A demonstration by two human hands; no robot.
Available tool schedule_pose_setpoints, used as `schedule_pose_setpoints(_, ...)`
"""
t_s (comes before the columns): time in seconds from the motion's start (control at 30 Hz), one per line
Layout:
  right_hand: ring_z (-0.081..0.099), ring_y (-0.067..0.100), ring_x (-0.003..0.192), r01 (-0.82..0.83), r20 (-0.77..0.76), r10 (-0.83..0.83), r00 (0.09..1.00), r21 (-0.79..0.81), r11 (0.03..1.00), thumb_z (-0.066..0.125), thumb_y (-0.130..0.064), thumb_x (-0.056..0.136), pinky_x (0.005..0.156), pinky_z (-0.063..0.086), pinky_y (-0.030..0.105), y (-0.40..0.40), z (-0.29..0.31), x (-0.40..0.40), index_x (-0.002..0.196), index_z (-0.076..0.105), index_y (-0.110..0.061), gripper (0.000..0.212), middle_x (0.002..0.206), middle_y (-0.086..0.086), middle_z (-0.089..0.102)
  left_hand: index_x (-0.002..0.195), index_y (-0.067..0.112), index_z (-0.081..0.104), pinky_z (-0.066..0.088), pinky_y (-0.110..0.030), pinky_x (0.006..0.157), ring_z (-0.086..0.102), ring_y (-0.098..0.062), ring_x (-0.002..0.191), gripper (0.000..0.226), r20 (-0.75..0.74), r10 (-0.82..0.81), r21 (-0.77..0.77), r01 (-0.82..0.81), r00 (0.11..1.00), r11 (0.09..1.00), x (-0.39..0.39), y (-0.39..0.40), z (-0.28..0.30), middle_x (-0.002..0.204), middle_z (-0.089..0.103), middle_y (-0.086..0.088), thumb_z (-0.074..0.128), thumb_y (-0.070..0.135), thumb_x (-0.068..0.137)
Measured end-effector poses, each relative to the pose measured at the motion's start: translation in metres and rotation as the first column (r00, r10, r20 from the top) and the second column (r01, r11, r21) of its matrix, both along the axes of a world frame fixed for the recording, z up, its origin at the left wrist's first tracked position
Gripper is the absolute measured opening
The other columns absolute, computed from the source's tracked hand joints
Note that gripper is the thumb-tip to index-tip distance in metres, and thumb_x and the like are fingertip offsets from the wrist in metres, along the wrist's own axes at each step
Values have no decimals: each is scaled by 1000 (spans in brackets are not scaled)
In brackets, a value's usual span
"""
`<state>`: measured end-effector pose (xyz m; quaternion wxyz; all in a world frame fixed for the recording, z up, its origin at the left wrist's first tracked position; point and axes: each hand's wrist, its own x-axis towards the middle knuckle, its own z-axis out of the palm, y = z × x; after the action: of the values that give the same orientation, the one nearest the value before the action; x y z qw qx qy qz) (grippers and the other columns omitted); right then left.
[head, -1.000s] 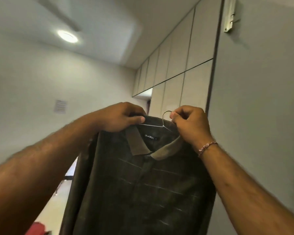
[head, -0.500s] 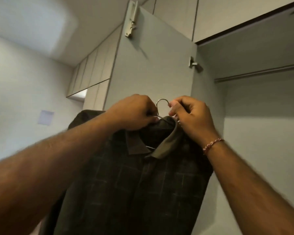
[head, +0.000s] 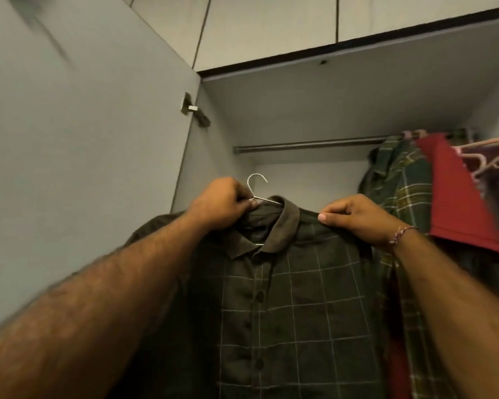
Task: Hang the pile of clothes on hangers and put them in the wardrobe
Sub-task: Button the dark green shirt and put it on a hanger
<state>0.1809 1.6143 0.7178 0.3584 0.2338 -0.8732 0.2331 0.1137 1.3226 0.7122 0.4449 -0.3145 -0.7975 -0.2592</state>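
Head view: left hand pinches the wire hanger at its neck, hook free and up, likely to catch the rail. Right hand grips the checked shirt at the shoulder to keep it level. Shirt is inside the open wardrobe, below the rail, beside hung clothes. No readable writing.

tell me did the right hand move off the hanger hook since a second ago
Yes. The right hand has slid right along the shirt to its shoulder, away from the hanger hook, which the left hand grips alone at its base.
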Motion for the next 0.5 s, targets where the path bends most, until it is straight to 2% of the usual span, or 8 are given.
schedule_pose_setpoints(0.07, 74, 9, 86, 23, -61, -27, 998, -58, 998, 70, -16, 96, 73, 58, 21, 21, 0, -1, 93, 81, -18, 12, 91, -2, 79, 103, 23, 80, 55, -29, 82, 68, -9, 84, 17, 17, -84, 29, 84, 996, 996, -23, 22, 3, 84, 70, 11, 71, 36, 97)
schedule_pose_setpoints(0.13, 73, 8, 83, 141, -179, -152, 972, -74, 987, 70, -14, 96, 74, 58, 23, 36, 4, -8, 90, 81, -20, 14, 86, -4, 79, 112, 25, 76, 56, -40, 94, 67, -14, 100, 24, -8, -72, 49, 73, 997, 996, -43, 46, 9, 98, 70, 7, 71, 41, 95)
schedule_pose_setpoints(0.17, 73, 10, 82, 218, -230, -231, 945, -80, 973, 70, -15, 97, 77, 60, 29, 41, 6, -14, 90, 81, -20, 14, 84, -5, 78, 125, 26, 69, 52, -44, 102, 62, -20, 116, 37, -44, 0, 53, 2, 999, 999, -52, 59, 11, 116, 66, 3, 71, 45, 94)
schedule_pose_setpoints(0.23, 72, 10, 86, 383, -302, -390, 870, -85, 920, 70, -18, 96, 85, 59, 36, 52, 12, -22, 92, 82, -22, 13, 88, -9, 78, 154, 26, 38, 38, -52, 114, 40, -28, 140, 75, -71, 117, 74, -111, 991, 991, -65, 89, 14, 150, 43, -4, 72, 48, 90)
schedule_pose_setpoints(0.27, 72, 11, 91, 475, -321, -476, 819, -85, 876, 70, -20, 96, 89, 58, 36, 54, 14, -24, 97, 82, -24, 13, 94, -10, 78, 158, 25, 25, 33, -54, 115, 32, -30, 144, 87, -68, 125, 85, -119, 990, 989, -69, 101, 14, 157, 32, -6, 72, 47, 89)
schedule_pose_setpoints(0.33, 71, 19, 101, 674, -351, -651, 673, -72, 735, 66, -23, 96, 93, 56, 37, 58, 22, -24, 108, 80, -28, 19, 107, -6, 78, 160, 24, 18, 30, -56, 116, 26, -31, 147, 92, -79, 84, 72, -79, 993, 994, -77, 127, 17, 162, 24, -7, 71, 46, 87)
schedule_pose_setpoints(0.43, 70, 29, 100, 858, -424, -790, 443, -57, 511, 60, -25, 95, 86, 58, 38, 60, 39, -29, 113, 76, -31, 25, 110, 3, 76, 156, 27, 27, 27, -55, 118, 25, -28, 149, 82, -134, 42, -61, -50, 990, 997, -89, 165, 25, 163, 25, -7, 68, 48, 88)
schedule_pose_setpoints(0.5, 70, 33, 96, 908, -472, -815, 336, -69, 414, 59, -25, 91, 81, 59, 40, 60, 56, -40, 109, 74, -25, 23, 107, 8, 74, 152, 29, 36, 27, -55, 117, 30, -26, 145, 74, -189, 33, -111, -54, 981, 992, -96, 188, 35, 157, 33, -5, 66, 52, 89)
